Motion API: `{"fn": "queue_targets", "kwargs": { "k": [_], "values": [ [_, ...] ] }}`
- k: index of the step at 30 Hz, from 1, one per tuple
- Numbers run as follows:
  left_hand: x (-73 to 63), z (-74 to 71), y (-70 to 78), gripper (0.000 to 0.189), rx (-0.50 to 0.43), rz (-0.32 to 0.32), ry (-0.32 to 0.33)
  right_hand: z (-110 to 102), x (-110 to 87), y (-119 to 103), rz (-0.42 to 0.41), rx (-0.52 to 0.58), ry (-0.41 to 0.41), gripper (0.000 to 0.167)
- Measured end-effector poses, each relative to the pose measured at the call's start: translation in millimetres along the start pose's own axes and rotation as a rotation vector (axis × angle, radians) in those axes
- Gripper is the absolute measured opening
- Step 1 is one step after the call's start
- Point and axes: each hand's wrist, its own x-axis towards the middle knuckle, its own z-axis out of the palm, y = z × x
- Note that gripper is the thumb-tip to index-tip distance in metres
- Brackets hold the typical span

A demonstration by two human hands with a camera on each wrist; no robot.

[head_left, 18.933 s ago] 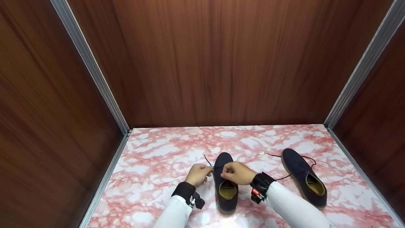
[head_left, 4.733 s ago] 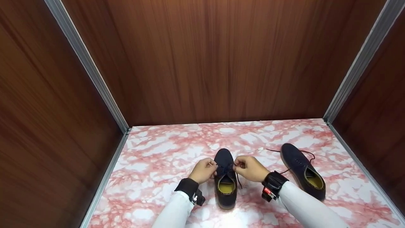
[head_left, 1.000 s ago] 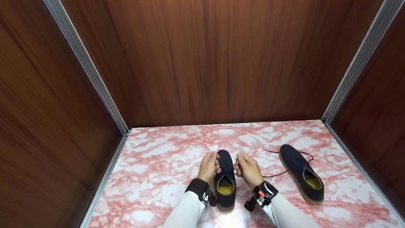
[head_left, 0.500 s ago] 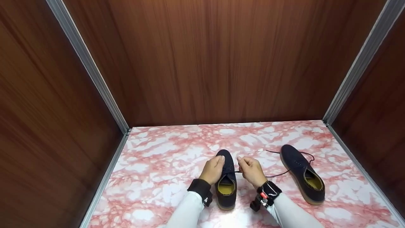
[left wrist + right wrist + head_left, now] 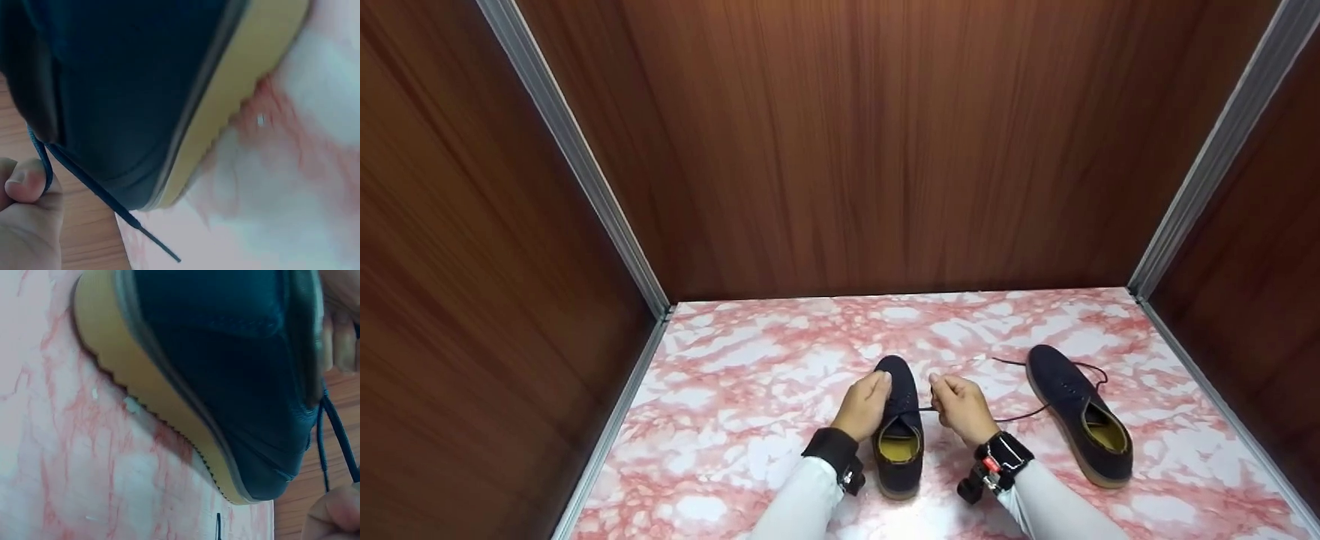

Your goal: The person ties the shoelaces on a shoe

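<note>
A dark navy lace-up shoe [image 5: 901, 386] with a tan sole and yellowish insole stands in the middle, toe pointing away. My left hand [image 5: 864, 401] lies along its left side, thumb over the vamp; in the left wrist view that hand [image 5: 31, 225] pinches a dark shoelace [image 5: 45, 160]. A loose lace end [image 5: 160, 244] sticks out ahead there. To the shoe's right, my right hand [image 5: 964, 409] pinches the shoelace [image 5: 926, 409], stretched sideways from the eyelets. Fingers of the left hand [image 5: 341, 340] show at the right wrist view's upper right.
A matching shoe [image 5: 1069, 401] stands at the right, angled, its untied lace [image 5: 1024, 415] spread on both sides. Pink-and-white marbled board [image 5: 750, 375] covers the surface. Brown wood-grain panels [image 5: 840, 150] with grey metal corner strips [image 5: 585, 165] enclose the back and sides.
Over the last second my left hand has shifted right onto the vamp. The right hand has drawn slightly right, and more lace shows between it and the shoe. The other shoe has stayed put.
</note>
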Motion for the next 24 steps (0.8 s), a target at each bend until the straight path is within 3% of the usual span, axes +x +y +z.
{"fn": "queue_targets", "kwargs": {
  "k": [7,11,14,21,24],
  "values": [
    [-0.7,-3.0,1.9,0.039,-0.427,-0.151,0.002,-7,-2.5,-5,0.042,0.022,-0.034,0.044],
    [-1.3,-7.1,2.2,0.033,-0.513,-0.184,0.025,-13,-4.4,-8,0.062,-0.012,-0.018,0.038],
    [-1.7,-10.4,0.9,0.03,-0.441,-0.179,0.06,-17,-5.5,-9,0.05,-0.068,-0.004,0.039],
    [-7.7,-19.9,-6.8,0.017,-0.066,-0.145,0.131,-31,-9.5,-7,0.034,-0.187,-0.006,0.032],
    [-12.1,-25.5,-9.7,0.019,-0.001,-0.149,0.134,-37,-11.6,-7,0.032,-0.225,-0.02,0.028]
  ]
}}
